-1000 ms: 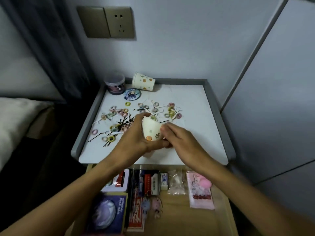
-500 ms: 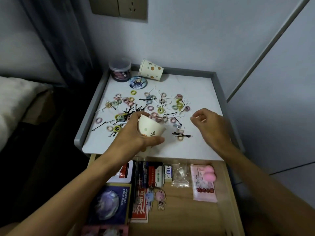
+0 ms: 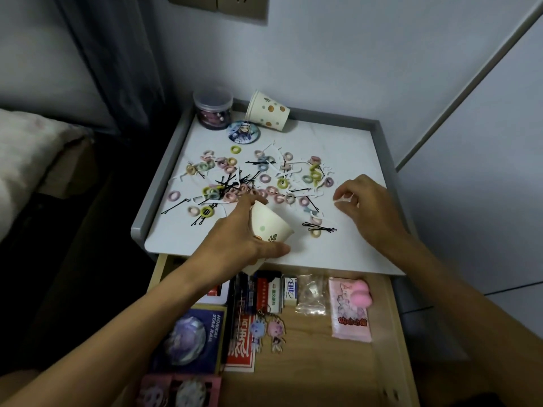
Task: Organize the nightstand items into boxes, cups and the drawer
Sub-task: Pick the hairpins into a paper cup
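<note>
The table [image 3: 346, 148], white with a grey raised rim, lay under both hands, and the open drawer [image 3: 323, 362] sat nearer than them, beneath the forearms. The left hand [image 3: 235, 239] was curled round a spotted paper cup [image 3: 270, 224], holding it tilted just over the table's front part; which way its mouth faced could not be told. The right hand [image 3: 370, 207] hovered well to the right of the cup, fingers bent, thumb and forefinger pinching a white strip [image 3: 342, 199] low over the table. In the drawer, a dark blue pack [image 3: 191, 339] lay under the left forearm, and a pink packet [image 3: 349, 315] lay left of the right forearm. Far beyond the left hand, at the table's back edge, a second cup [image 3: 269, 114] lay on its side, with a lidded clear jar [image 3: 213, 113] upright just to its left and a round badge [image 3: 241, 133] flat in front of the two. Pastel hair ties [image 3: 235, 149] were scattered beyond and between the hands, mixed with more white strips. Black pins [image 3: 320, 228] lay among them, one bunch between the cup and the right hand, a denser tangle just beyond the left hand's fingertips.
</note>
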Demonstrator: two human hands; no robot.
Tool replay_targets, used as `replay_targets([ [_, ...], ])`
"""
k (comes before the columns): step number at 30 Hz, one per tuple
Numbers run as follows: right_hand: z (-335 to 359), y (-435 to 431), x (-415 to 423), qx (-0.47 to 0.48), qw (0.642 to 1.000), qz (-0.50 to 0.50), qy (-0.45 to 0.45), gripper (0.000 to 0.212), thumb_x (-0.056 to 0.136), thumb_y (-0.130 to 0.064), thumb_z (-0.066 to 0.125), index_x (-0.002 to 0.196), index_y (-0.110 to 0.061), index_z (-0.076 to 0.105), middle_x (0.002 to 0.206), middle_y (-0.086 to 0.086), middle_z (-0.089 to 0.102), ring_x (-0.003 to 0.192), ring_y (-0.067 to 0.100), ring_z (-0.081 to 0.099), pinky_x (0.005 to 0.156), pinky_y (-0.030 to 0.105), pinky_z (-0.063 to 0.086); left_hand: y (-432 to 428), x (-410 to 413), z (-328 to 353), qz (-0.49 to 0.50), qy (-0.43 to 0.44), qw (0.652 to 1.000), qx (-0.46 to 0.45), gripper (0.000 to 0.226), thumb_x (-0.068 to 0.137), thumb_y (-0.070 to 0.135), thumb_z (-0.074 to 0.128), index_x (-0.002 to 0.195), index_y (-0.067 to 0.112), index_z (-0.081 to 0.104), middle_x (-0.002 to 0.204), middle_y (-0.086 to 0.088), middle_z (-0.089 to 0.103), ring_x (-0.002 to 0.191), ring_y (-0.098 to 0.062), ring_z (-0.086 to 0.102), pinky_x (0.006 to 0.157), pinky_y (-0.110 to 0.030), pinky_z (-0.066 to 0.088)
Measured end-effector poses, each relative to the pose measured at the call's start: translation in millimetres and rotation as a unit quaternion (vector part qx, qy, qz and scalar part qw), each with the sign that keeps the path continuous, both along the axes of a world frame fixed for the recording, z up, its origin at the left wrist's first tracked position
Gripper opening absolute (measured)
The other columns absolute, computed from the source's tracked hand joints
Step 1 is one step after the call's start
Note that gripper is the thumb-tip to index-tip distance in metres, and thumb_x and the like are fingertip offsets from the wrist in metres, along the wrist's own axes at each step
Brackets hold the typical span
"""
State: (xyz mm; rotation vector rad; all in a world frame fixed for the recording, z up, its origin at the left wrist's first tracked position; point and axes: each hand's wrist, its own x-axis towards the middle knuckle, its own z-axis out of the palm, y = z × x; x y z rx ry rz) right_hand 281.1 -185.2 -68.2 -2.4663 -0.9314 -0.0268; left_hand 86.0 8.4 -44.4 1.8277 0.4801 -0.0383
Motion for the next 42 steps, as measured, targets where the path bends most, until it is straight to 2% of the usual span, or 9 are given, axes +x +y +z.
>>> replay_targets([
  [4,-5.3,-3.0,-26.3,-0.022,0.992,0.098,0.073,0.015,0.081,-0.008,0.077,0.094,-0.015,0.075,0.084,-0.008,0.066,0.077,0.001,0.060,0.075,0.028,0.052,-5.3,-2.1,-2.7,-0.016,0.004,1.000,-0.004,0.077,0.070,0.028,0.088,0.130,0.038,0.039,0.104,-0.002,0.063,0.082,-0.022,0.069,0.057,-0.026,0.051],
  [11,-9.9,5.0,-27.2,-0.067,0.994,0.044,0.072,0.010,0.081,-0.012,0.078,0.090,-0.015,0.075,0.081,-0.007,0.065,0.078,0.011,0.062,0.077,0.032,0.052,-11.4,-2.3,-3.1,-0.026,0.001,1.000,-0.003,0.078,0.071,0.026,0.088,0.131,0.037,0.040,0.102,0.001,0.062,0.081,-0.020,0.068,0.058,-0.028,0.053],
  [18,-13.7,10.4,-34.4,-0.180,0.981,0.049,-0.058,0.006,0.094,-0.014,0.064,0.098,-0.018,0.067,0.101,0.000,0.062,0.097,0.020,0.059,0.071,0.028,0.038,-12.8,-1.8,-5.8,-0.020,0.007,1.000,-0.002,0.076,0.070,0.026,0.089,0.129,0.038,0.041,0.100,-0.001,0.063,0.078,-0.021,0.068,0.061,-0.033,0.056],
  [22,-12.2,8.0,-32.1,-0.143,0.982,0.035,-0.117,0.006,0.096,-0.010,0.060,0.100,-0.013,0.063,0.096,0.005,0.065,0.091,0.024,0.058,0.071,0.029,0.034,-14.0,-4.3,-6.7,-0.012,0.003,1.000,0.005,0.080,0.069,0.027,0.090,0.131,0.038,0.040,0.100,-0.002,0.064,0.079,-0.023,0.069,0.063,-0.038,0.058],
  [25,3.8,10.3,-29.7,-0.023,0.999,0.032,0.009,0.004,0.098,-0.014,0.057,0.097,-0.014,0.062,0.089,0.002,0.067,0.082,0.017,0.060,0.072,0.033,0.047,-15.4,-4.8,-8.0,-0.009,-0.002,1.000,0.026,0.085,0.068,0.029,0.090,0.134,0.038,0.037,0.103,0.001,0.064,0.082,-0.019,0.069,0.066,-0.039,0.060],
  [27,18.5,12.7,-36.9,0.068,0.989,0.096,0.087,0.005,0.094,-0.009,0.062,0.096,-0.011,0.067,0.086,-0.003,0.068,0.080,0.008,0.062,0.074,0.023,0.049,-16.4,-5.3,-9.3,-0.009,-0.008,0.998,0.062,0.091,0.067,0.033,0.090,0.138,0.039,0.034,0.107,0.005,0.062,0.087,-0.016,0.067,0.071,-0.040,0.060],
  [33,25.8,22.6,-61.4,0.047,0.963,0.239,0.116,0.013,0.086,-0.007,0.072,0.098,-0.011,0.076,0.091,-0.007,0.071,0.085,0.001,0.062,0.075,0.008,0.042,-21.2,-6.2,-14.3,-0.035,-0.058,0.987,0.146,0.101,0.067,0.029,0.090,0.144,0.042,0.026,0.106,0.020,0.059,0.092,-0.003,0.062,0.078,-0.030,0.057],
  [38,22.8,22.4,-65.6,0.091,0.974,0.161,0.132,0.010,0.083,-0.016,0.077,0.091,-0.018,0.071,0.086,-0.010,0.066,0.075,0.005,0.060,0.067,0.010,0.044,-20.2,-6.9,-16.4,-0.030,-0.083,0.983,0.163,0.100,0.067,0.021,0.091,0.143,0.042,0.029,0.111,0.019,0.058,0.097,-0.002,0.061,0.078,-0.023,0.056],
  [42,18.4,20.4,-66.2,0.106,0.958,0.089,0.252,0.003,0.088,-0.018,0.072,0.088,-0.021,0.073,0.076,-0.011,0.071,0.067,0.001,0.064,0.065,0.014,0.048,-21.5,-6.5,-16.4,-0.015,-0.102,0.982,0.161,0.097,0.068,0.019,0.090,0.141,0.044,0.032,0.121,0.016,0.055,0.102,-0.006,0.059,0.079,-0.020,0.053],
])
